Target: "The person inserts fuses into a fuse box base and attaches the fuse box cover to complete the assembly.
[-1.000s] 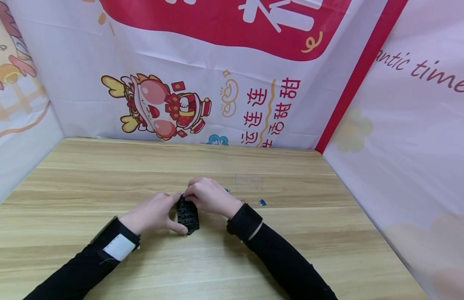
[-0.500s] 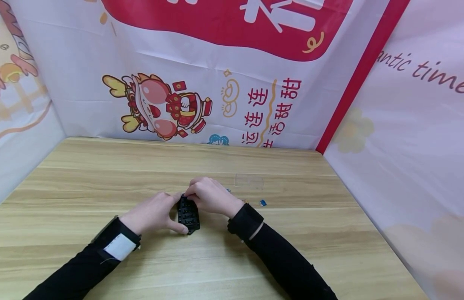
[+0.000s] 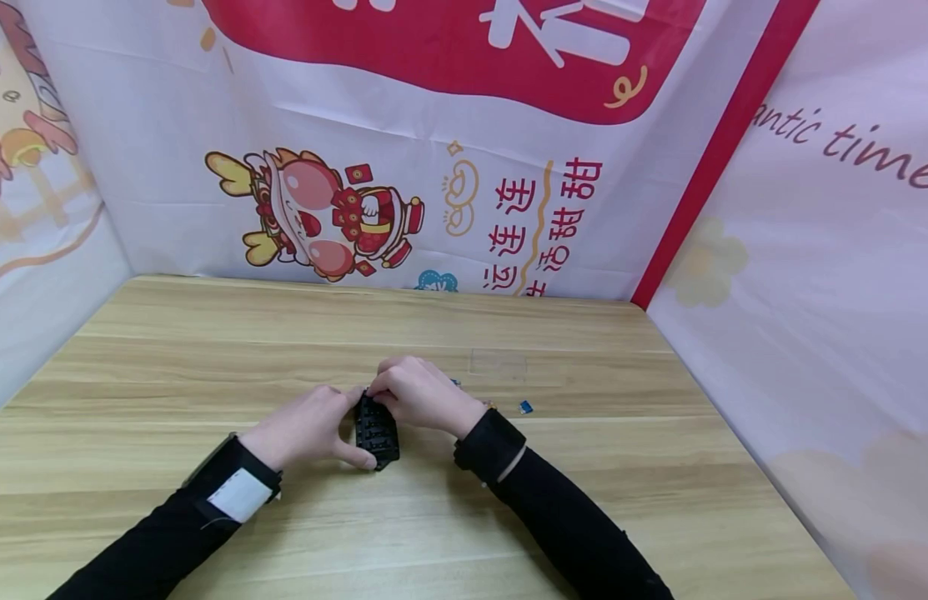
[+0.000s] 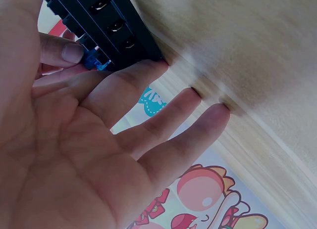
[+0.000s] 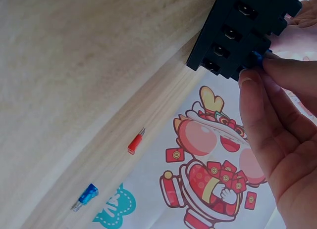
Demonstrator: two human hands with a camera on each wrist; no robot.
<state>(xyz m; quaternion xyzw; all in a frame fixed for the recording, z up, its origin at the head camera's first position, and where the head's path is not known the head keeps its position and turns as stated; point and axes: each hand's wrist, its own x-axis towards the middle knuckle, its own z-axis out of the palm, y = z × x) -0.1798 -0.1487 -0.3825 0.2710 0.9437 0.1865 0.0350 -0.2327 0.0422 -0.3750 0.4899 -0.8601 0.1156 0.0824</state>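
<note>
A black stepped block point(image 3: 377, 435) with rows of metal-lined holes stands on the wooden table. My left hand point(image 3: 306, 427) holds it between the thumb at the near end and the index finger at the far end; the other fingers stretch out past it in the left wrist view. At the block's far end my right hand point(image 3: 428, 395) pinches a small blue translucent piece point(image 5: 257, 58) between thumb and fingertips, against the block's stepped side. That same blue piece point(image 4: 95, 60) shows in the left wrist view; its inner end is hidden.
Beyond my right hand lie a small blue piece with metal pins point(image 5: 86, 195) and a red one with two pins point(image 5: 135, 142). Another blue piece point(image 3: 526, 407) lies to the right. A clear flat plate point(image 3: 499, 363) is farther back. Printed cloth point(image 3: 584, 208) walls the table's back.
</note>
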